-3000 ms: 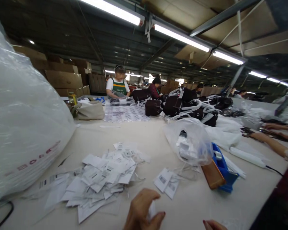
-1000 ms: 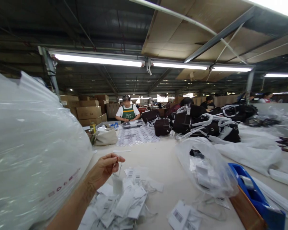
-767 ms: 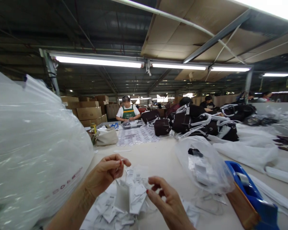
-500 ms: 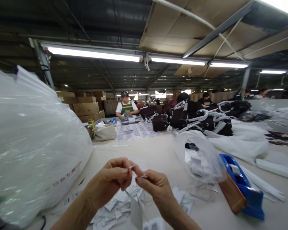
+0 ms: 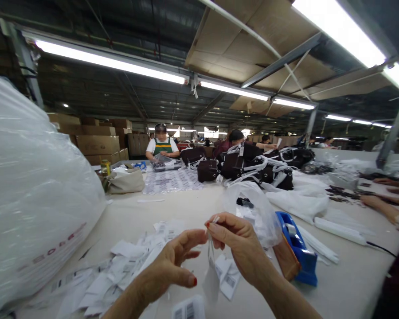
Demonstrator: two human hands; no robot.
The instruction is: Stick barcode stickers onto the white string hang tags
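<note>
Between the thumb and fingers of my right hand a white string is pinched, and a white paper hang tag dangles from it, a little blurred. My left hand is just to the left with thumb and fingers spread and nothing in it. Below and left of the hands lies a loose pile of white tags, some with barcodes. A smaller group of barcode tags lies under my right hand. Near the front edge of the view is a white barcode label.
A large clear plastic bag bulges on the left. To the right stand an open plastic bag and a blue tape dispenser. Dark bags are heaped farther back. A co-worker stands opposite; another person's hands are at right.
My left hand has let go of the string and opened. My right hand still holds the tag and has moved right and up. The view has turned to the right.
</note>
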